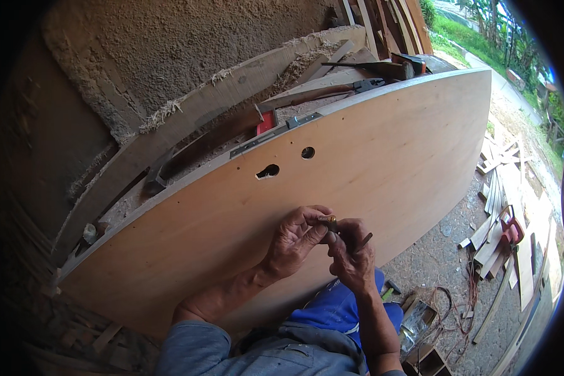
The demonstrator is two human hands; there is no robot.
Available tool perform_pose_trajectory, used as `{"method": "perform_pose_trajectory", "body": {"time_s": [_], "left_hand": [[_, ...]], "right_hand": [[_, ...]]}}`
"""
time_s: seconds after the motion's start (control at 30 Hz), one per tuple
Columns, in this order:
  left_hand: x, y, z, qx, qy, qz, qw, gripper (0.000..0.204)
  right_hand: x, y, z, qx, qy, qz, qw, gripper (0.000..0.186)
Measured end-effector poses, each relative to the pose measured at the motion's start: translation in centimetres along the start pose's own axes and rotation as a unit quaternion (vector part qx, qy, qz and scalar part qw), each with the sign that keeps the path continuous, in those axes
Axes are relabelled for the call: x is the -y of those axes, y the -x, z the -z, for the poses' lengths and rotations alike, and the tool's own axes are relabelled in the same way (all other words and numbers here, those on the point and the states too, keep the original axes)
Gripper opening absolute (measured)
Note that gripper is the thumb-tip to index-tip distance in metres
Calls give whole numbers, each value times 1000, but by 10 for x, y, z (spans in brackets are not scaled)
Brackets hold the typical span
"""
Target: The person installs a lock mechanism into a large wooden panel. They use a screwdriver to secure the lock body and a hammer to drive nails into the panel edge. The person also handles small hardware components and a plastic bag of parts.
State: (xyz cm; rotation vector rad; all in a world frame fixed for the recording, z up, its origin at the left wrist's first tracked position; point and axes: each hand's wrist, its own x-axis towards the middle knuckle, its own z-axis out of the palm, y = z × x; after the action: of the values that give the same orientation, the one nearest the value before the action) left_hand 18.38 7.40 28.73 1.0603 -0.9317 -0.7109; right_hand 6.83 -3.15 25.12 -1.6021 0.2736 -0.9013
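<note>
My left hand point(294, 243) is closed, thumb and fingers pinching a small brass-coloured piece point(329, 220). Close against it, my right hand point(352, 258) is also closed, its fingertips meeting the same piece. A thin dark rod point(364, 242) sticks out between the right fingers; its kind cannot be made out. Both hands are in front of a pale wooden door point(382, 156) standing on its long edge. The door has a round hole point(308, 152) and a keyhole-shaped hole point(268, 171). A metal lock plate point(276, 134) is set into its upper edge.
Behind the door, a hammer point(153, 178), pliers point(368, 84) and a handsaw point(373, 69) lie among shavings near a rough wall point(188, 50). Wood offcuts point(492, 207), a red tool point(512, 230), cables point(464, 301) and a wooden box point(427, 361) are on the ground at right.
</note>
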Motion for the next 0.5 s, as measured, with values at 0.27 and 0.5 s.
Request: {"method": "perform_pose_trajectory", "body": {"time_s": [0.27, 0.5], "left_hand": [[-186, 9, 37, 20, -668, -278, 690, 29], [-227, -60, 83, 61, -562, 6, 825, 32]], "right_hand": [[71, -41, -25, 20, -189, -66, 979, 25], [79, -48, -44, 98, -259, -93, 957, 38]]}}
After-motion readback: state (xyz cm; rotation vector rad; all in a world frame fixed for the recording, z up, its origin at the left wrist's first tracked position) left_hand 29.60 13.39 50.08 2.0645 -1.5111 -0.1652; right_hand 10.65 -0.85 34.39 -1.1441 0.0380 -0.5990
